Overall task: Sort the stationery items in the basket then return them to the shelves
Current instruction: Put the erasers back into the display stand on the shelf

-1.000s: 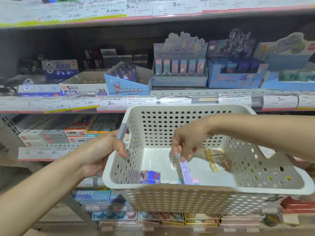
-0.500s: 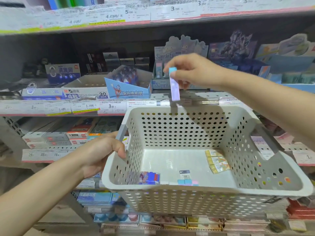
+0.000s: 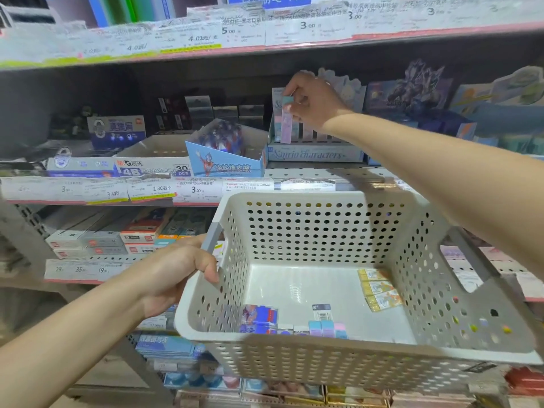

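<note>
My left hand (image 3: 173,272) grips the left rim of a white perforated basket (image 3: 323,357), holding it in front of the shelves. My right hand (image 3: 315,98) pinches a slim pastel eraser pack (image 3: 286,119) by its top, upright over the left end of the Sanrio display box (image 3: 315,154) on the middle shelf. Inside the basket lie a blue-and-red eraser pack (image 3: 259,318), pastel packs (image 3: 326,328) at the front wall, a small barcode item (image 3: 321,311) and three yellow-edged packs (image 3: 379,288) at the right wall.
A blue Ultraman eraser box (image 3: 226,164) and a 4B eraser carton (image 3: 153,169) stand left of the Sanrio box. Price labels (image 3: 194,189) line the shelf edge just behind the basket. More boxed stock (image 3: 412,92) sits to the right, and flat packs (image 3: 103,240) on the lower shelf.
My right hand lifted the slim pastel pack out of the basket and carried it up and back to the Sanrio display box. My left hand kept holding the basket rim.
</note>
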